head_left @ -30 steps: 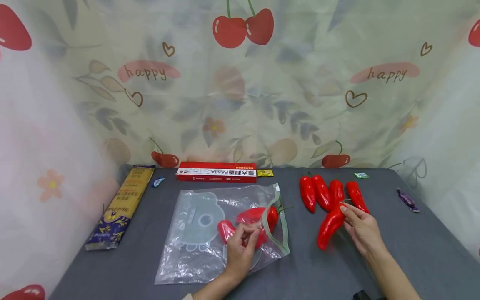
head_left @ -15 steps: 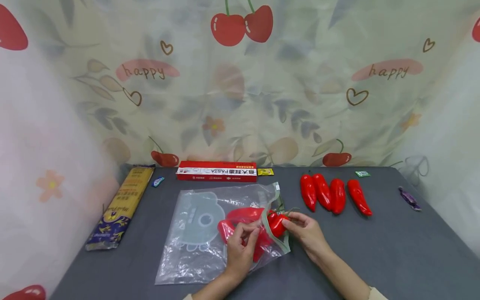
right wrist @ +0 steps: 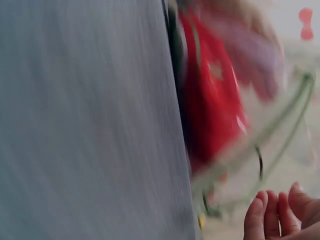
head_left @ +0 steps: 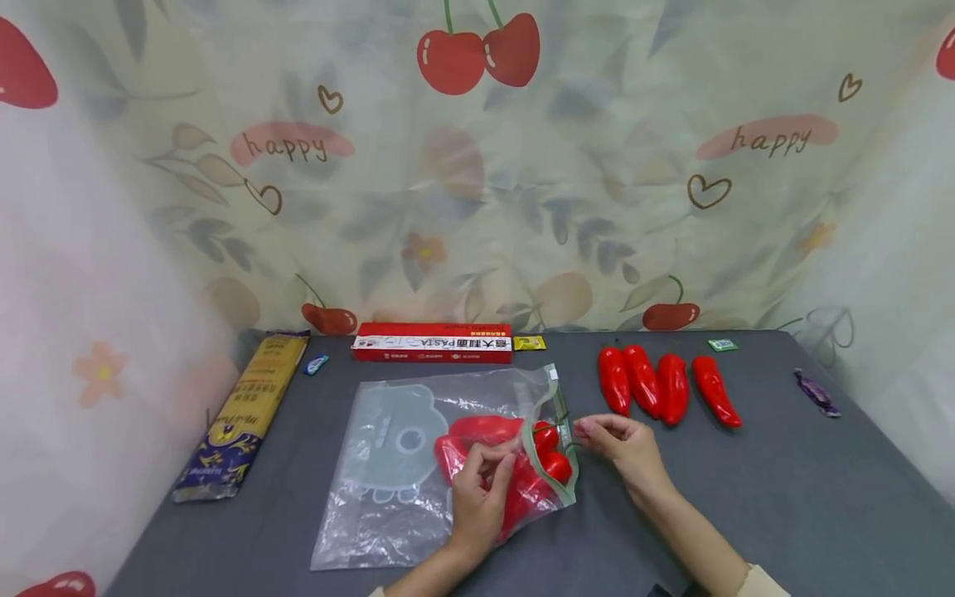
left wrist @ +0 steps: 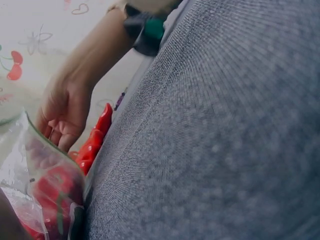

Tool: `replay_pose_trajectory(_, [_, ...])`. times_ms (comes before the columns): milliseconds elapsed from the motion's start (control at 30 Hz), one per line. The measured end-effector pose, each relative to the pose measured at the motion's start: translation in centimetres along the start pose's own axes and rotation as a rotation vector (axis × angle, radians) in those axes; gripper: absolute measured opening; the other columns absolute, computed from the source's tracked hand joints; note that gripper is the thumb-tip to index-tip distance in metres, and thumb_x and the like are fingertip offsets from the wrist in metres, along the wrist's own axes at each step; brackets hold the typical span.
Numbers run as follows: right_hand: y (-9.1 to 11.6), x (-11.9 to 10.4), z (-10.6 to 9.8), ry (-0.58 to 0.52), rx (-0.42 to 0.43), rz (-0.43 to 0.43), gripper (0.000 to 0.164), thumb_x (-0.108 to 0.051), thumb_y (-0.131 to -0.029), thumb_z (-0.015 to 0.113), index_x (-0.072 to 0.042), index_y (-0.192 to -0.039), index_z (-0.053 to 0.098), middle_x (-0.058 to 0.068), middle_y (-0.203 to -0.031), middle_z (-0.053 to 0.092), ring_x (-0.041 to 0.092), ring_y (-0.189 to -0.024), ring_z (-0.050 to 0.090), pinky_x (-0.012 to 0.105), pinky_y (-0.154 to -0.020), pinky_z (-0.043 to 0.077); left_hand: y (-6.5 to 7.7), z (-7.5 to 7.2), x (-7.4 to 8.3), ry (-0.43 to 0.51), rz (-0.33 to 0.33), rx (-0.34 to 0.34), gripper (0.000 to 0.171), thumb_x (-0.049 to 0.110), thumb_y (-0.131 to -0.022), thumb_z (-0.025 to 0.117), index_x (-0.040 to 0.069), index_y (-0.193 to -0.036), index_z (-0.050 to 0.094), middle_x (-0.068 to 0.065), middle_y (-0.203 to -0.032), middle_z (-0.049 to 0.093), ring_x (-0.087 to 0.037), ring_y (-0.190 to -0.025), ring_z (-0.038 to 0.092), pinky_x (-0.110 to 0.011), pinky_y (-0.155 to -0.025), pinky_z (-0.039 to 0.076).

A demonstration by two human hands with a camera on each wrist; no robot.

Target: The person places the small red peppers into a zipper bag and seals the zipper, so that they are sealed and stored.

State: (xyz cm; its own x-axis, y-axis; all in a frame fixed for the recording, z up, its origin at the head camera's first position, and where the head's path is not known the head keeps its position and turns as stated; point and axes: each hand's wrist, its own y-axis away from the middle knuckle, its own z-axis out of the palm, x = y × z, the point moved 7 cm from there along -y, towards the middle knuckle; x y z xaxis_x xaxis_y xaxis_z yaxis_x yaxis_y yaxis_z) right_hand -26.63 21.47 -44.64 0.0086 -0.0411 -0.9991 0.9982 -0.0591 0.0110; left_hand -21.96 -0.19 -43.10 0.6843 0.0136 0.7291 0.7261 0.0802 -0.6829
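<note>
A clear zip bag [head_left: 343,531] with a pale green mouth edge lies on the grey table in the head view, its mouth gaping to the right. My left hand [head_left: 477,497] pinches its upper film between thumb and fingers. Several red peppers [head_left: 485,429] lie inside, some seen only through the plastic. At the mouth, the end of one pepper [head_left: 557,467] shows, with green stems poking out. Just right of the mouth is my right hand [head_left: 634,452]; in the right wrist view its fingers [right wrist: 271,212] are loosely bent with nothing visible between them.
Several more red peppers [head_left: 674,390] lie in a row to the right. A red pasta box [head_left: 431,342] and a yellow packet [head_left: 529,343] sit at the back. A long pasta pack [head_left: 242,414] lies left; a purple-wrapped candy [head_left: 816,393] lies far right.
My right hand carried a red pepper leftward to the bag's mouth, and that pepper now lies inside. The hand has let go and drawn slightly back. The left hand has kept its pinch.
</note>
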Motion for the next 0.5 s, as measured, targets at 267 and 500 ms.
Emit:
replay_pose_trajectory(267, [-6.7, -1.6, -4.6, 0.013, 0.228, -0.027, 0.049, -0.017, -0.088, 0.061, 0.004, -0.129, 0.047, -0.008, -0.104, 0.068, -0.008, -0.086, 0.061, 0.010, -0.080, 0.049, 0.3, -0.1, -0.4, -0.008, 0.031, -0.004, 0.010, -0.008, -0.083, 0.059, -0.003, -0.089, 0.054, -0.022, -0.098, 0.068, -0.006, -0.097, 0.065, -0.019, -0.077, 0.054])
replay_pose_trajectory(500, [-10.2, -1.3, -5.8, 0.253, 0.383, -0.022, 0.040, -0.018, -0.090, 0.059, -0.008, -0.128, 0.053, 0.011, -0.129, 0.056, 0.002, -0.100, 0.057, 0.009, -0.084, 0.046, -0.4, 0.1, 1.5, -0.002, 0.044, -0.014, 0.010, -0.012, -0.081, 0.058, -0.006, -0.087, 0.052, -0.026, -0.094, 0.067, -0.009, -0.096, 0.066, -0.018, -0.078, 0.054])
